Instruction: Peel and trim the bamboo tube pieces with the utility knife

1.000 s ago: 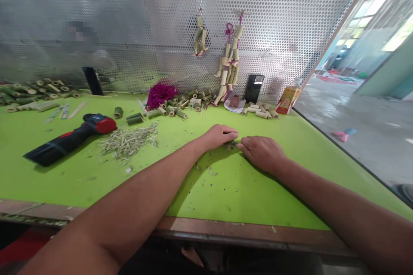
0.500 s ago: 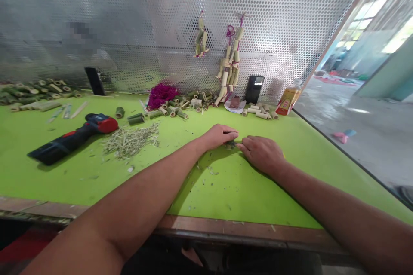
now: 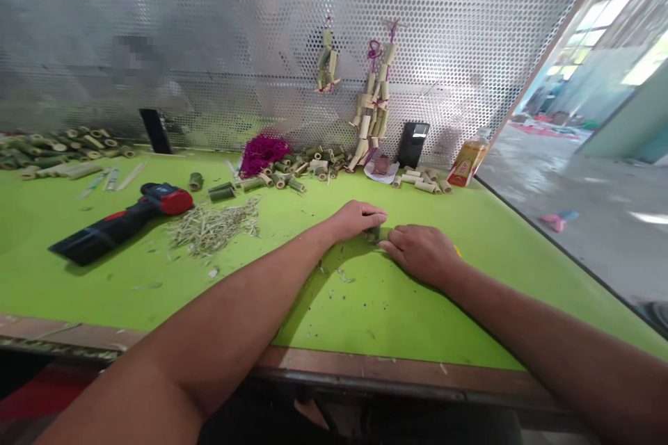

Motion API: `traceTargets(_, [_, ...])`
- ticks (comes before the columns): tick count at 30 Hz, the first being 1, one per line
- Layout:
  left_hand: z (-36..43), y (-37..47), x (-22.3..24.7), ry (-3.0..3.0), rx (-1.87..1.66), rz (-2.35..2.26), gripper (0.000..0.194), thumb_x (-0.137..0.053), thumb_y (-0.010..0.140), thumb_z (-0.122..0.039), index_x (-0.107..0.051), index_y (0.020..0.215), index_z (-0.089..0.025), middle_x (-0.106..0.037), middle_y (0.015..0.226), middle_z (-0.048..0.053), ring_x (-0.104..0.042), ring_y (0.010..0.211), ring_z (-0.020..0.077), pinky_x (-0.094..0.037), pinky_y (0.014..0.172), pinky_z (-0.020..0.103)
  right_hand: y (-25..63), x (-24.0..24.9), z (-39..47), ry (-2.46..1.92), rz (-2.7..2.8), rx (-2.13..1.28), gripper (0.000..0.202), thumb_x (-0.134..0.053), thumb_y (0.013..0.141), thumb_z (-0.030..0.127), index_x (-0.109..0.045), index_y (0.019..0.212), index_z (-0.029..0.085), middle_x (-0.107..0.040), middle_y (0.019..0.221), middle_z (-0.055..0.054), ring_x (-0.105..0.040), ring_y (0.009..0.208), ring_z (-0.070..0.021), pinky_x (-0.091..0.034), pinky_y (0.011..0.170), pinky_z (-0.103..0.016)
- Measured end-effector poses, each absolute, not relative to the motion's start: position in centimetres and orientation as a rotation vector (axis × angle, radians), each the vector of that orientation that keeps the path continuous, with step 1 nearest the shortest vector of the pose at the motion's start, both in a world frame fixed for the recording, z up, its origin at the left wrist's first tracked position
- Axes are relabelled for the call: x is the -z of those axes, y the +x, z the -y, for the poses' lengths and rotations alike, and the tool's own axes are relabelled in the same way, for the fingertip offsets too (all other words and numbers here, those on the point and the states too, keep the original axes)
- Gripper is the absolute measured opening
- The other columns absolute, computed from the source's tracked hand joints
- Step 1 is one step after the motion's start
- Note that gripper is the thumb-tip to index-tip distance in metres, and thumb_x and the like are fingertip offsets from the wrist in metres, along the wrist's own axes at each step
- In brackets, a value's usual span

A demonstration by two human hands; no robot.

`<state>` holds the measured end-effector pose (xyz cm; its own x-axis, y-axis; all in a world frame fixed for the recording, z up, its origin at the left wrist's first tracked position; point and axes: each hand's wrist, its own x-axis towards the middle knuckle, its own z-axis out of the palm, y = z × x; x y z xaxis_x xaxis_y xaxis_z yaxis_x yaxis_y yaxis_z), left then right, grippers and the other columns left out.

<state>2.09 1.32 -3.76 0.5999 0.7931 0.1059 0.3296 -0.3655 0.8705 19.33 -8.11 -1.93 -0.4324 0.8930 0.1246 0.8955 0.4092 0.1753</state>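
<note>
My left hand [image 3: 358, 220] is closed around a short green bamboo piece [image 3: 372, 232], holding it upright against the green tabletop. Just to the right, my right hand [image 3: 420, 249] is closed with its thumb close to the bamboo. A small yellow end [image 3: 458, 250] sticks out behind that hand, from a tool whose body the fingers hide. Small shavings [image 3: 343, 277] and dark specks lie in front of both hands.
A cordless drill [image 3: 130, 219] lies to the left beside a heap of bamboo shavings [image 3: 213, 226]. Behind are cut bamboo pieces [image 3: 279, 181], purple netting [image 3: 264, 154], a black phone [image 3: 414, 144] and a bottle [image 3: 468, 161]. Bamboo figures [image 3: 373, 104] hang on the perforated metal panel [image 3: 234, 49].
The bamboo piece now stands more upright under my left hand. My right hand has shifted slightly left and down, its thumb lower beside the piece.
</note>
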Motion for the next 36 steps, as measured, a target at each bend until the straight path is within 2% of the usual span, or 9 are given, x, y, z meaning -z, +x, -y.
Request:
traceTargets(4, [-1.10,1.99,3.50,1.932,-0.644,-0.870,0.050,-0.060,0.078,-0.047,-0.067,0.115,-0.013,-0.070,0.102,0.008,-0.060,0.080,0.0152,-0.047,0.072,0.025,19.45,1.93,7.89,-1.791,2.468,0.361,0.052,-0.020,0.098,0.049,-0.062,0.088,0.020,-0.065,0.082,-0.005,-0.057,0.074,-0.0163,-0.031,0.060,-0.027])
traceTargets(10, [-0.97,1.85,3.32,1.889,-0.608,-0.862,0.051,-0.061,0.077,-0.048,-0.066,0.116,-0.014,-0.070,0.102,0.008,-0.058,0.075,0.0137,-0.045,0.066,0.024,19.24,1.78,7.53,-1.808,2.527,0.328,0.050,-0.022,0.098,0.047,-0.064,0.090,0.020,-0.065,0.081,-0.006,-0.059,0.075,-0.0166,-0.034,0.061,-0.028])
traceTargets(17, [-1.12,2.01,3.56,1.816,-0.647,-0.883,0.050,-0.061,0.078,-0.045,-0.066,0.116,-0.012,-0.068,0.107,0.011,-0.057,0.079,0.0151,-0.046,0.062,0.024,19.19,1.84,8.10,-1.649,2.660,0.314,0.053,-0.019,0.097,0.051,-0.061,0.085,0.021,-0.065,0.077,-0.005,-0.058,0.071,-0.0173,-0.033,0.061,-0.028])
traceTargets(23, [-0.82,1.97,3.21,1.840,-0.610,-0.877,0.048,-0.061,0.079,-0.044,-0.066,0.116,-0.014,-0.070,0.099,0.008,-0.056,0.070,0.0116,-0.044,0.064,0.023,19.34,1.90,7.74,-1.817,2.457,0.341,0.053,-0.020,0.097,0.050,-0.062,0.086,0.020,-0.065,0.081,-0.006,-0.057,0.073,-0.0161,-0.032,0.060,-0.027])
traceTargets(36, [-0.77,2.12,3.16,1.713,-0.675,-0.914,0.042,-0.062,0.079,-0.037,-0.068,0.113,-0.013,-0.070,0.097,0.008,-0.057,0.071,0.0121,-0.046,0.064,0.023,18.94,1.80,8.10,-1.653,2.698,0.294,0.052,-0.022,0.097,0.049,-0.063,0.086,0.020,-0.065,0.079,-0.006,-0.059,0.073,-0.0173,-0.037,0.064,-0.029])
